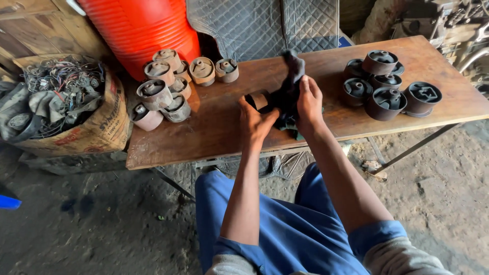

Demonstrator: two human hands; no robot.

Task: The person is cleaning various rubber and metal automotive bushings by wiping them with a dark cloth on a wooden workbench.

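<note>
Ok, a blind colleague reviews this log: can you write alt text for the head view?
A person's left hand steadies a rusty cylindrical part on a wooden table while the right hand presses a dark rag on it. Rusty parts lie left, dark ones right.

We saw 1 rusty round bushing (258, 100) lying on its side at the table's middle, half wrapped in a dark, crumpled rag (288, 91).

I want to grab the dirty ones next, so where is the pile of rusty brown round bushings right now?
In the head view, the rusty brown round bushings sit on the wooden table's left end, beside the orange ribbed barrel, left of both hands.
</note>
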